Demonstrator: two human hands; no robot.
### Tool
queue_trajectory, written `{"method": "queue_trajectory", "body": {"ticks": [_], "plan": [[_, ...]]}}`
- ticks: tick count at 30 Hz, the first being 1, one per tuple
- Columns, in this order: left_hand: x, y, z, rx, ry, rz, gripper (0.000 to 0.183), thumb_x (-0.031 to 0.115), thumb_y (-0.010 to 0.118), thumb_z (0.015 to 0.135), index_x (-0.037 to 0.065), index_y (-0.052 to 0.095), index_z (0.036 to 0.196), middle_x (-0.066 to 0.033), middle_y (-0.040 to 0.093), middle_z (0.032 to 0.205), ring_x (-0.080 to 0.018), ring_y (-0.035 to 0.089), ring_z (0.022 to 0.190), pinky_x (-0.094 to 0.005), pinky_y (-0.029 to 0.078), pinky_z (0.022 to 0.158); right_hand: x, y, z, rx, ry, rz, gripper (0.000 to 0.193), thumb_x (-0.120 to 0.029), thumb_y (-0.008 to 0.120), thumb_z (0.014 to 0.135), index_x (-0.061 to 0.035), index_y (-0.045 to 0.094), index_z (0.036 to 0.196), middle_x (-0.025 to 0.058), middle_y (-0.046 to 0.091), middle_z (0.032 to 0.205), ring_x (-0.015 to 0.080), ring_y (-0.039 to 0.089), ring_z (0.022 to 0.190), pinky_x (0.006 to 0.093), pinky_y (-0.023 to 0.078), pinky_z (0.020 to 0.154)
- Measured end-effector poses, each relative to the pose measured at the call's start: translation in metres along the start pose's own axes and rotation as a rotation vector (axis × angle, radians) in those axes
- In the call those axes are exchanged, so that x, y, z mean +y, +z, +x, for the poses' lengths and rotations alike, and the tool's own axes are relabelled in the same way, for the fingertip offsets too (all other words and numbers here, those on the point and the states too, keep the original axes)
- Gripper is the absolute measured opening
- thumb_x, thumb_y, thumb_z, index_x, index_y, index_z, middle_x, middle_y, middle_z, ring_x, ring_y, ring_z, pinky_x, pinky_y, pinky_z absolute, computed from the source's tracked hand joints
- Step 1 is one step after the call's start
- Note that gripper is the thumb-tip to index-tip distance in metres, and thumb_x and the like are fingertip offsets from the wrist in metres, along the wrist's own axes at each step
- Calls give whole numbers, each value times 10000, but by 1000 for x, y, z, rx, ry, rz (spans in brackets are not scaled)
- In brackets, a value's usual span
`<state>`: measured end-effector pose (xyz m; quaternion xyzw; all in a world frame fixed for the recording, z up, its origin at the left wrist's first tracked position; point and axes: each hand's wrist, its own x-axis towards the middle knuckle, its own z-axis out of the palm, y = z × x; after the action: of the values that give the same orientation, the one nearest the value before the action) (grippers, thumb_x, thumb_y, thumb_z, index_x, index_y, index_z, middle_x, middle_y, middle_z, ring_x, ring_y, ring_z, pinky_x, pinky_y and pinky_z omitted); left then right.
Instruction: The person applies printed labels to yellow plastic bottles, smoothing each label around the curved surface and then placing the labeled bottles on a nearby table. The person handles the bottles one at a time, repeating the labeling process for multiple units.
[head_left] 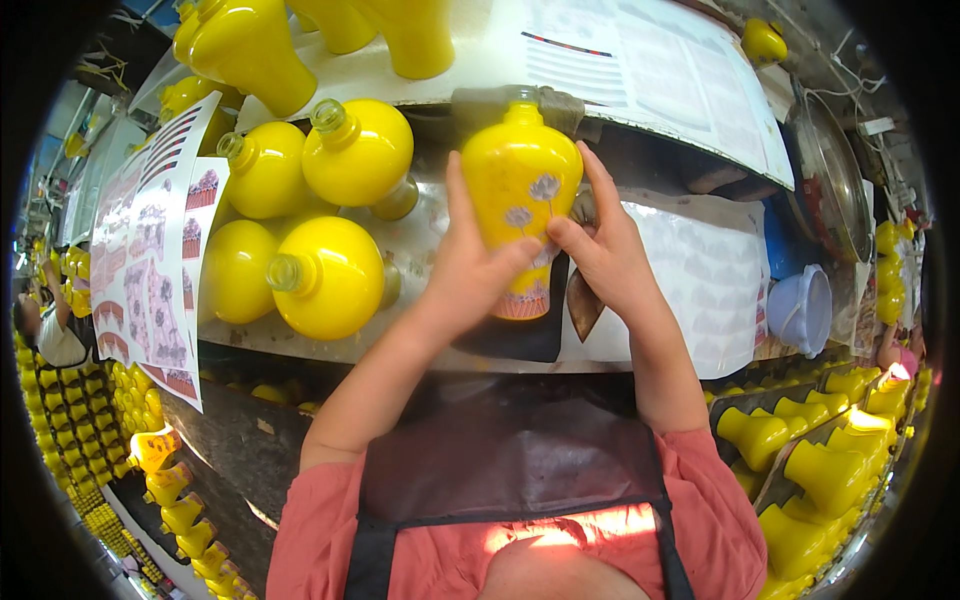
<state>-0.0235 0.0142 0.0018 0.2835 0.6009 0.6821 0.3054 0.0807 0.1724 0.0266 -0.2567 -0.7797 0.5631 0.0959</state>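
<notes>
Between my two hands lies a glossy yellow bottle (500, 185) with a clear glass neck at its far end. Purple-grey flower decals and a reddish patterned band near its base show on the side facing me. My left hand (475, 255) grips the bottle's left side, thumb across its lower front. Around the right side wraps my right hand (605, 245), its thumb pressed on the front near the flowers. The bottle's neck rests against a grey cloth (563, 110). Beside my right hand, a brown pointed blade-like piece (582, 305) lies on a dark cloth (535, 340).
Several plain yellow bottles (328, 278) stand left of my hands, more on the white shelf (490, 50) beyond. A decal sheet (150, 260) hangs at left; other sheets (690, 280) lie right. A pale blue bucket (800, 310) sits far right. Racks of yellow bottles (840, 470) flank me.
</notes>
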Motion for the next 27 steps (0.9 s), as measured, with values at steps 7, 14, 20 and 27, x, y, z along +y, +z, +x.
{"method": "queue_trajectory", "body": {"ticks": [7, 14, 20, 27], "plan": [[-6, -6, 4, 49, 107, 112, 1062, 218, 748, 874, 8, 2, 1600, -256, 365, 1536, -370, 441, 1396, -445, 378, 1148, -31, -17, 2, 152, -168, -315, 679, -220, 767, 848, -93, 520, 1467, 3, 546, 823, 50, 483, 688, 222, 416, 636], [1, -8, 7, 96, 150, 505, 1055, 356, 778, 853, 14, 107, 1592, -289, 294, 1546, -457, 380, 1407, -490, 357, 1151, -55, -9, 21, 76, -68, -138, 631, -325, 781, 766, 15, 573, 1255, 96, 600, 947, 119, 523, 691, 281, 455, 643], [6, 4, 6, 160, 155, 581, 1030, 336, 791, 835, -15, 150, 1561, -304, 304, 1517, -495, 393, 1364, -509, 384, 1113, -59, -6, 26, 57, -62, -200, 575, -286, 772, 827, -13, 544, 1279, 37, 585, 762, 72, 510, 630, 239, 412, 583], [7, 6, 6, 175, 177, 602, 1054, 308, 814, 815, -33, 143, 1552, -310, 299, 1516, -501, 399, 1355, -512, 392, 1106, -56, -7, 28, 64, -80, -205, 547, -271, 780, 857, -32, 539, 1286, 2, 577, 686, 37, 486, 584, 204, 375, 533]]}}
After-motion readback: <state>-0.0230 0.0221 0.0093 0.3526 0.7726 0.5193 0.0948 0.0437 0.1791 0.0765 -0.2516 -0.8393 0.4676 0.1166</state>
